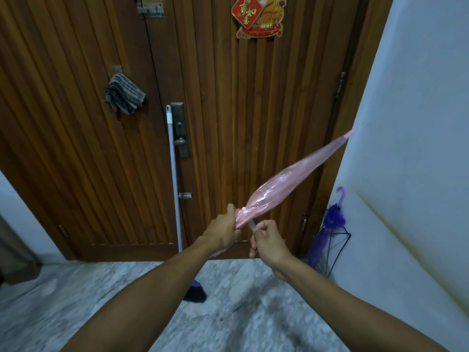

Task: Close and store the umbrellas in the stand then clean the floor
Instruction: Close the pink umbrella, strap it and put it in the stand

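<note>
A folded pink see-through umbrella slants up to the right, its tip close to the white wall. My left hand is closed around the gathered canopy near its lower end. My right hand pinches the umbrella's white shaft just below the canopy. A closed purple umbrella stands upright in a black wire stand in the right corner, between the door frame and the wall.
A broom with a pale handle leans against the wooden door, its dark purple head on the marble floor. A striped cloth hangs on a door hook. White wall at right.
</note>
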